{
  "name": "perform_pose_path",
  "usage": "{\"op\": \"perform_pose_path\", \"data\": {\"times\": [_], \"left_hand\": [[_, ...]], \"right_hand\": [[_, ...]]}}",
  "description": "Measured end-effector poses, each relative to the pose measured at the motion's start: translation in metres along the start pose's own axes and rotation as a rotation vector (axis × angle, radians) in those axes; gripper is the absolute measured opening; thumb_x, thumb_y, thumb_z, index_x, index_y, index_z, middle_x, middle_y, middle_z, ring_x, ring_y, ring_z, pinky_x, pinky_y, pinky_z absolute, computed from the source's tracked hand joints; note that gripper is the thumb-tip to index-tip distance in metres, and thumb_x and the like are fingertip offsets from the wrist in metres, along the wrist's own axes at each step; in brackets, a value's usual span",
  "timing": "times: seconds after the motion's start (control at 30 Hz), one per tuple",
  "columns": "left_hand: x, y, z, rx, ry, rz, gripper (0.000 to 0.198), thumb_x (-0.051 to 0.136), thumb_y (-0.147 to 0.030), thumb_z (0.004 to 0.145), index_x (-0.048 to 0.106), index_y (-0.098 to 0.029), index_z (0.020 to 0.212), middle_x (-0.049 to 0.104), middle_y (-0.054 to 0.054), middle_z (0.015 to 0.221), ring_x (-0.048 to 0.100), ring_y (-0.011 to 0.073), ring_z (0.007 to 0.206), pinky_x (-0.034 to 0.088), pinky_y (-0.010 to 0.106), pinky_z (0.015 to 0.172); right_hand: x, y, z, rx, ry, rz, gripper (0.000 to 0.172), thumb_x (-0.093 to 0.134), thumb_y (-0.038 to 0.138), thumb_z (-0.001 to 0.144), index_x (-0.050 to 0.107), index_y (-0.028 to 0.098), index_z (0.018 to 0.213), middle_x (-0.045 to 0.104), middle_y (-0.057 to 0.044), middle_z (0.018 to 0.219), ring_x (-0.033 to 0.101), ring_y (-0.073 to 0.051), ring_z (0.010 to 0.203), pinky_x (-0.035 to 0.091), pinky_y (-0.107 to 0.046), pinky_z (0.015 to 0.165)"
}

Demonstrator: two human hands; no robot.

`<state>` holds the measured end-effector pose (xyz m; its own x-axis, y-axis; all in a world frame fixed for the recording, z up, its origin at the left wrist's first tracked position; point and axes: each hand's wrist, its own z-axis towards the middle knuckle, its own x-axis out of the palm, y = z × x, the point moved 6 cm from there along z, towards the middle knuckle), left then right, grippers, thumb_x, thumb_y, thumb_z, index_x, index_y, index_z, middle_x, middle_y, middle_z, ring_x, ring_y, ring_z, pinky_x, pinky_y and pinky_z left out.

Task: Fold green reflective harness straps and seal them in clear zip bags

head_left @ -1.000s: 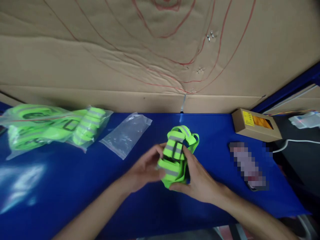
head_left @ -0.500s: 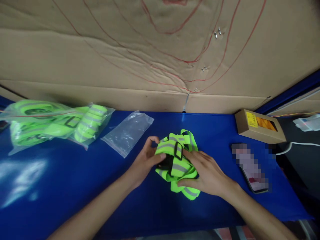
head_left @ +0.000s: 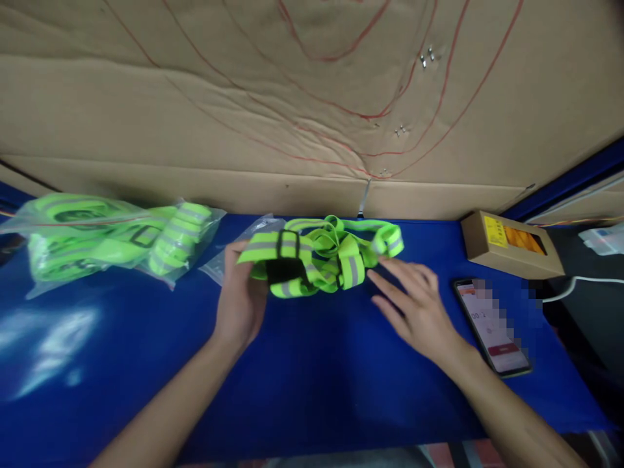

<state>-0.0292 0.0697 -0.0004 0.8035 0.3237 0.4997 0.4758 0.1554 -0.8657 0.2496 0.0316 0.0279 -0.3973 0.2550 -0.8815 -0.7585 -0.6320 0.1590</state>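
A tangle of neon green reflective straps (head_left: 351,270) with grey stripes and a black slide buckle lies across the middle of the blue table. My left hand (head_left: 241,296) grips its left end, lifting the wide band with the buckle. Beside the strap's right part, my right hand (head_left: 414,302) has its fingers spread, the tips close to the loops; whether they touch I cannot tell. Behind my left hand, a clear zip bag (head_left: 260,226) lies flat, partly covered by the strap.
At the left, a clear bag (head_left: 121,237) holds more green reflective straps. A phone (head_left: 494,331) lies at the right, near a cardboard box (head_left: 511,247) with a yellow label. A cardboard wall (head_left: 244,130) with red curved lines rises behind the blue table (head_left: 312,390).
The strap bundle has moved away from me and spread out sideways. My left hand has shifted left with one end, and my right hand has come off the bundle with its fingers spread.
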Motion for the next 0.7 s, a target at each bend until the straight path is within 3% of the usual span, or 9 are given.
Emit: {"op": "perform_pose_path", "data": {"times": [0.1,0.2,0.27,0.37,0.43,0.53,0.7], "left_hand": [[0.012,0.014,-0.019,-0.185,0.157,0.078,0.033,0.081,-0.032,0.076,0.056,-0.025,0.096,0.062,-0.005,0.08,0.056,0.0113,0.063,0.047,0.021,0.057],[0.021,0.02,-0.035,-0.355,0.262,0.095,0.035,0.081,-0.035,0.079,0.055,-0.027,0.098,0.062,-0.007,0.077,0.056,0.0106,0.061,0.046,0.019,0.055],[0.019,0.015,-0.035,-0.388,0.18,0.051,0.036,0.083,-0.036,0.076,0.058,-0.025,0.099,0.064,-0.006,0.076,0.059,0.0115,0.063,0.049,0.02,0.059],[0.011,0.001,-0.024,-0.394,-0.007,-0.023,0.042,0.083,-0.042,0.069,0.068,-0.019,0.1,0.072,0.0,0.084,0.068,0.0198,0.074,0.057,0.029,0.071],[0.007,-0.009,-0.014,-0.361,-0.076,-0.061,0.041,0.079,-0.044,0.069,0.072,-0.015,0.098,0.076,0.005,0.091,0.071,0.0247,0.079,0.06,0.037,0.079],[-0.001,-0.019,0.0,-0.258,-0.145,-0.131,0.027,0.074,-0.037,0.075,0.073,-0.014,0.089,0.077,0.004,0.088,0.07,0.0219,0.077,0.06,0.037,0.083],[-0.002,-0.014,0.01,-0.205,-0.09,-0.208,0.011,0.064,-0.02,0.079,0.071,-0.015,0.086,0.076,0.003,0.083,0.069,0.0178,0.076,0.059,0.028,0.074]], "right_hand": [[0.02,0.031,-0.004,-0.094,0.109,0.155,0.068,0.062,0.048,0.099,0.041,0.017,0.156,0.048,-0.019,0.157,0.049,-0.031,0.14,0.041,-0.047,0.112],[0.037,0.042,-0.006,-0.069,0.217,0.171,0.067,0.061,0.047,0.1,0.04,0.017,0.156,0.053,-0.018,0.151,0.054,-0.032,0.134,0.047,-0.046,0.103],[0.043,0.034,-0.006,0.005,0.28,0.122,0.052,0.058,0.035,0.102,0.048,0.021,0.151,0.064,-0.014,0.137,0.064,-0.03,0.117,0.048,-0.044,0.093],[0.038,0.012,-0.004,0.1,0.3,0.096,0.037,0.058,0.023,0.099,0.061,0.025,0.137,0.072,-0.009,0.114,0.068,-0.027,0.102,0.045,-0.041,0.086],[0.026,-0.005,-0.002,0.155,0.257,0.149,0.029,0.06,0.019,0.095,0.067,0.024,0.123,0.072,-0.007,0.11,0.068,-0.025,0.102,0.044,-0.04,0.086],[0.001,-0.03,-0.001,0.249,0.125,0.177,0.014,0.063,0.021,0.09,0.066,0.023,0.104,0.069,-0.006,0.107,0.066,-0.025,0.1,0.045,-0.039,0.085],[-0.039,-0.06,-0.003,0.378,-0.273,0.108,0.015,0.06,0.018,0.086,0.061,0.022,0.1,0.062,-0.009,0.106,0.063,-0.028,0.104,0.05,-0.042,0.09]]}}
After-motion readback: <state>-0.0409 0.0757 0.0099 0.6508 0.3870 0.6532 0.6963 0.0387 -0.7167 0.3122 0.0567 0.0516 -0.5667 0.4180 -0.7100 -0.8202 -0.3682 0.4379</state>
